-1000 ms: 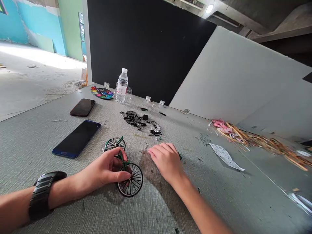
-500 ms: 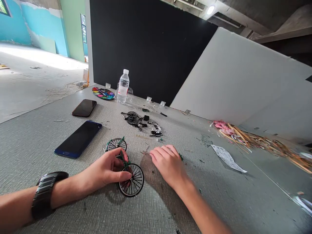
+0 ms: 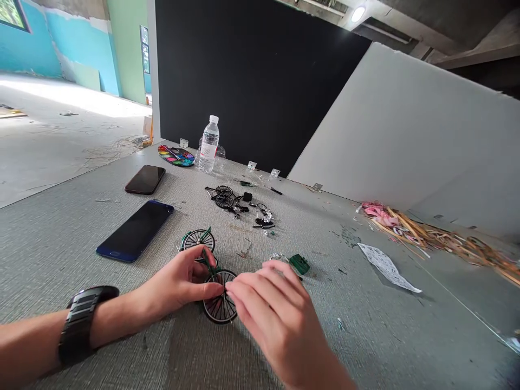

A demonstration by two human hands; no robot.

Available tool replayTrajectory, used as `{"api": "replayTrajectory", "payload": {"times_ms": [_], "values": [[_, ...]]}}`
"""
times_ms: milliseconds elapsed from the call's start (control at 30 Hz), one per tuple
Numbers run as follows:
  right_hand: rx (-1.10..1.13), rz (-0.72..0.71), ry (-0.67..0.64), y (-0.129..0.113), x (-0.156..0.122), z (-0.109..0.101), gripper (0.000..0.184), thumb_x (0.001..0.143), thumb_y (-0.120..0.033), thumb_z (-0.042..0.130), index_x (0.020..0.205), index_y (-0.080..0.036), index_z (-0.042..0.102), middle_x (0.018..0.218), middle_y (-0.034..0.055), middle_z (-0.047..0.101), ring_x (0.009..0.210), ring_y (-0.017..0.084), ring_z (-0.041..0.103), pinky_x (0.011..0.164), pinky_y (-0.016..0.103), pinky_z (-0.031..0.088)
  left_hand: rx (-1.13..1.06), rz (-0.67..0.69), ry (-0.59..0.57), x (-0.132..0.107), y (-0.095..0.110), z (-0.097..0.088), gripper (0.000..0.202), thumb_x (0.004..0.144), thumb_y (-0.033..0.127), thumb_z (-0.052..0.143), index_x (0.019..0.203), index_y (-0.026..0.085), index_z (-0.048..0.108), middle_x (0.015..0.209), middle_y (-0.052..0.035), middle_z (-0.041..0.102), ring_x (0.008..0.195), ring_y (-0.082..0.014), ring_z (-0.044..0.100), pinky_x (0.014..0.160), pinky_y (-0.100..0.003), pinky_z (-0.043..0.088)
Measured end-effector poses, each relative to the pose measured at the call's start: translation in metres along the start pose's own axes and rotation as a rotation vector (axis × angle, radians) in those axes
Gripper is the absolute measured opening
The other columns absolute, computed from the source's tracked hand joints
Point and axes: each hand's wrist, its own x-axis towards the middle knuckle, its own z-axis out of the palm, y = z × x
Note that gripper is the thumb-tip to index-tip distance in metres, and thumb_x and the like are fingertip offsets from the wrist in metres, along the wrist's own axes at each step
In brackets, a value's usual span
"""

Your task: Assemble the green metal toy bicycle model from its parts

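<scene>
Green model bike (image 3: 199, 239) lay on the table (image 3: 81, 227), long axis running away from me; L hand (image 3: 179, 283) pinched its frame by the near wheel (image 3: 220, 309), R hand (image 3: 270, 309) hovered just beside, half-curled, contents unclear.

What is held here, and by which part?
The left hand pinches the small green model bicycle by its frame, above the near spoked wheel. The right hand is at that wheel; whether it grips cannot be told.
</scene>
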Motion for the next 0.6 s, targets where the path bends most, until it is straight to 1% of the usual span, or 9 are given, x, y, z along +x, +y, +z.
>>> {"api": "replayTrajectory", "payload": {"times_ms": [133, 300, 433, 600], "values": [[-0.013, -0.030, -0.017, -0.008, -0.002, 0.006, 0.021, 0.100, -0.009, 0.054, 0.100, -0.017, 0.073, 0.090, 0.0038, 0.079, 0.078, 0.021, 0.068, 0.086, 0.044, 0.046, 0.004, 0.017, 0.005, 0.000, 0.000, 0.000, 0.048, 0.076, 0.039, 0.090, 0.095, 0.020, 0.051, 0.063, 0.0077, 0.063, 0.055, -0.0103, 0.055, 0.054, -0.021, 0.036], [-0.058, -0.034, 0.064, -0.009, -0.006, 0.010, 0.024, 0.099, -0.003, 0.052, 0.101, -0.016, 0.073, 0.089, 0.0031, 0.077, 0.077, 0.020, 0.066, 0.088, 0.044, 0.045, -0.028, -0.002, 0.018, 0.000, 0.003, 0.003, 0.049, 0.076, 0.039, 0.090, 0.096, 0.020, 0.050, 0.064, 0.0078, 0.063, 0.056, -0.0095, 0.055, 0.055, -0.021, 0.036], [-0.070, -0.047, 0.078, -0.010, -0.007, 0.011, 0.023, 0.098, -0.003, 0.053, 0.100, -0.013, 0.073, 0.089, 0.0044, 0.077, 0.076, 0.020, 0.066, 0.088, 0.044, 0.044, -0.020, -0.015, 0.043, 0.000, 0.003, 0.004, 0.049, 0.076, 0.038, 0.091, 0.095, 0.020, 0.050, 0.062, 0.0086, 0.061, 0.055, -0.0086, 0.052, 0.055, -0.020, 0.035], [-0.090, -0.038, 0.089, -0.010, -0.006, 0.015, 0.020, 0.097, -0.004, 0.055, 0.099, -0.012, 0.073, 0.085, 0.0046, 0.076, 0.074, 0.020, 0.065, 0.084, 0.043, 0.044, -0.046, -0.025, 0.050, 0.001, 0.001, 0.004, 0.051, 0.075, 0.040, 0.092, 0.094, 0.020, 0.048, 0.064, 0.0074, 0.063, 0.056, -0.0086, 0.052, 0.056, -0.020, 0.036]]}}
